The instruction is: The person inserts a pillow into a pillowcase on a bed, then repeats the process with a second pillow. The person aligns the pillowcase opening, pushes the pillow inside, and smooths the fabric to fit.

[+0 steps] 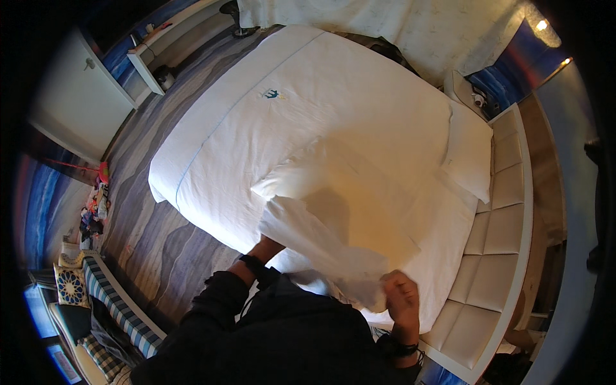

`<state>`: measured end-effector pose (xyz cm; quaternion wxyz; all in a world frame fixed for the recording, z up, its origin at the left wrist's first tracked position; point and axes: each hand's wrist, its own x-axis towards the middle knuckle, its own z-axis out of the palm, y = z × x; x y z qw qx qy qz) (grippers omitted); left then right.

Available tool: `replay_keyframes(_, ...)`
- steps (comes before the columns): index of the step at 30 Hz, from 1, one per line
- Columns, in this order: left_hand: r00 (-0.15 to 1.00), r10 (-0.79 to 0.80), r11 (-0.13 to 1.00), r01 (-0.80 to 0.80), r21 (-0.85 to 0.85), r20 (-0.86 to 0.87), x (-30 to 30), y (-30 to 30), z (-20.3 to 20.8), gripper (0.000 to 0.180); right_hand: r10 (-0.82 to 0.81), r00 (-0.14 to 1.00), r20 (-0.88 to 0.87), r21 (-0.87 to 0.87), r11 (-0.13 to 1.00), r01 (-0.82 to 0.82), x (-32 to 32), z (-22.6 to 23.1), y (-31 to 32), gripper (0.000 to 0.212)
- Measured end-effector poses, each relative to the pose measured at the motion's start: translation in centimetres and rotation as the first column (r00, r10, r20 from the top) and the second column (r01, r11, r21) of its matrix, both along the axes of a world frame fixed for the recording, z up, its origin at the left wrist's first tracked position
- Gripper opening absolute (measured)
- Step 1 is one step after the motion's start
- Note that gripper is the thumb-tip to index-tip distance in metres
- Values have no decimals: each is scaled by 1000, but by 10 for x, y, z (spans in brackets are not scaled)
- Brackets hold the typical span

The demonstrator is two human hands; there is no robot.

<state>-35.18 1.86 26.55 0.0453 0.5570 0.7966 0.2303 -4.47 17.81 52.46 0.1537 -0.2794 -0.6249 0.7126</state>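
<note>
A loose white cloth, about pillowcase size, hangs between my hands over the near side of the bed. Its folds cover most of my left hand, which reaches under or into the cloth's left end, so the fingers are hidden. At the cloth's right end my right hand is closed, with its edge pinched in the curled fingers. Beneath lies a bed made up with a white duvet, which has a thin blue line and a small blue emblem. One white pillow rests against the headboard.
A cream padded headboard runs along the right. To the left are wood-patterned flooring, a checked sofa with cushions, and a white door. A pale curtain hangs beyond the bed, and a white desk stands far left.
</note>
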Motion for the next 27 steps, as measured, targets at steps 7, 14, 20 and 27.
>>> replay_keyframes(7, 963, 14, 969, -79, -234, -268, -8, -27, -23, 46, -528, 818, -230, -326, 833, 447, 14, -46, 40, 26)
replay_keyframes(14, 985, -50, 781, -66, -622, -167, -26, -47, -15, 29, -659, 718, -225, -497, 711, 497, 33, -51, 42, 28)
replay_keyframes(20, 920, 60, 853, 155, -498, 389, -8, -25, 3, 57, -494, 824, -276, -427, 831, 355, 22, -51, 28, 27)
replay_keyframes(27, 923, -142, 989, 148, 11, 358, 56, 22, 31, 64, -302, 878, -370, -524, 849, 70, -5, -45, 12, 28)
